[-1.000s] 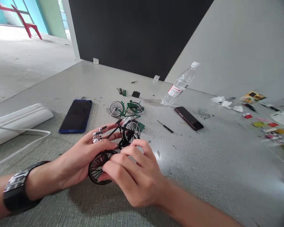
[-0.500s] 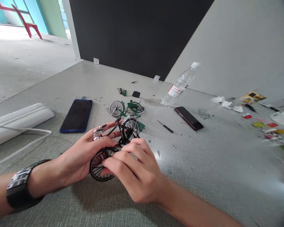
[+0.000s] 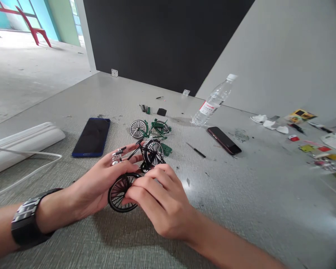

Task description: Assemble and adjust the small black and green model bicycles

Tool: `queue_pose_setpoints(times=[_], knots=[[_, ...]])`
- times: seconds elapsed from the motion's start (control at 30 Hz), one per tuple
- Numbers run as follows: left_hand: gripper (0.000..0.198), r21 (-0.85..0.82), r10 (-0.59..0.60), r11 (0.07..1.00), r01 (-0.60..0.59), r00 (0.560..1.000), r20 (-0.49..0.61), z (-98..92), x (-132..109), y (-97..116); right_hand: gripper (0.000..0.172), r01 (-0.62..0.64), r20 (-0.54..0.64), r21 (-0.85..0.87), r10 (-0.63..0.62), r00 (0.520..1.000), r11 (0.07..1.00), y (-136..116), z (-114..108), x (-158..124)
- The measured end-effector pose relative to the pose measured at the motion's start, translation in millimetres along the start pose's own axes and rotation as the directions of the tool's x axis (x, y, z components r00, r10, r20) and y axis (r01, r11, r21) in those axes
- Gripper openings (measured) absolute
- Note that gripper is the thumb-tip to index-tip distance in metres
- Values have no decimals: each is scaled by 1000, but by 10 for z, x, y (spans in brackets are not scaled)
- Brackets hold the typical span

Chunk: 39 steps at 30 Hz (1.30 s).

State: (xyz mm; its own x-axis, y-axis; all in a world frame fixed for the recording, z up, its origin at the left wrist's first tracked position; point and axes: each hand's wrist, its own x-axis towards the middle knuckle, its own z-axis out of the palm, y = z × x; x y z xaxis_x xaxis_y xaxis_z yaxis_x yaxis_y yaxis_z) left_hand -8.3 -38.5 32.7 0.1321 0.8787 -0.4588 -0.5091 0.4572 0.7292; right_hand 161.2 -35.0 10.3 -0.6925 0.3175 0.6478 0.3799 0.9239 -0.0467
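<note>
My left hand [image 3: 100, 179] is closed round the frame of a black model bicycle [image 3: 145, 153], its handlebar end beside my fingers and its rear wheel pointing away from me. A black spoked wheel [image 3: 119, 196] stands below the frame, close to my left palm. My right hand [image 3: 162, 201] pinches this wheel near its hub; the fingers cover its right side, so I cannot tell whether it is joined to the frame. Just beyond lies a green model bicycle [image 3: 149, 129] on its side, with a green flat piece [image 3: 167, 149] near it.
A screwdriver [image 3: 196, 150] and a dark phone [image 3: 224, 140] lie to the right, with a tilted water bottle [image 3: 211, 102] behind. At left are a blue phone [image 3: 92, 136] and a white device [image 3: 25, 145] with a cable. Several small parts [image 3: 310, 149] are scattered far right.
Both hands, the black bicycle and the wheel have shifted very slightly to the right in view. The grip of both hands looks the same.
</note>
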Motion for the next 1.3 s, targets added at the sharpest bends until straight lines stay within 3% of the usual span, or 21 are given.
queue_pose_setpoints(times=[0.27,0.47,0.6,0.77,0.93,1.1,1.3], knots=[[53,5,-15,1000,15,1000,2,-25,-2,0,22,89,8,-27,-88,996,996,29,30,2],[52,41,0,999,-1,1000,16,-27,-20,5,15,19,37,-28,-18,999,999,20,28,-17],[52,51,-4,999,4,1000,14,-14,-34,14,21,37,48,10,-37,998,999,20,20,-14],[55,68,-21,997,22,1000,-18,-10,-24,22,13,7,33,-22,-6,999,1000,49,25,-18],[53,45,-13,999,13,1000,3,-8,-15,22,22,9,8,-18,-9,1000,1000,61,-8,-8],[51,67,-14,998,15,1000,-17,-14,-15,10,10,33,-5,-94,-34,999,995,36,10,-1],[51,64,-4,998,4,1000,9,-15,-17,13,14,1,15,-27,0,1000,1000,48,-11,-7]])
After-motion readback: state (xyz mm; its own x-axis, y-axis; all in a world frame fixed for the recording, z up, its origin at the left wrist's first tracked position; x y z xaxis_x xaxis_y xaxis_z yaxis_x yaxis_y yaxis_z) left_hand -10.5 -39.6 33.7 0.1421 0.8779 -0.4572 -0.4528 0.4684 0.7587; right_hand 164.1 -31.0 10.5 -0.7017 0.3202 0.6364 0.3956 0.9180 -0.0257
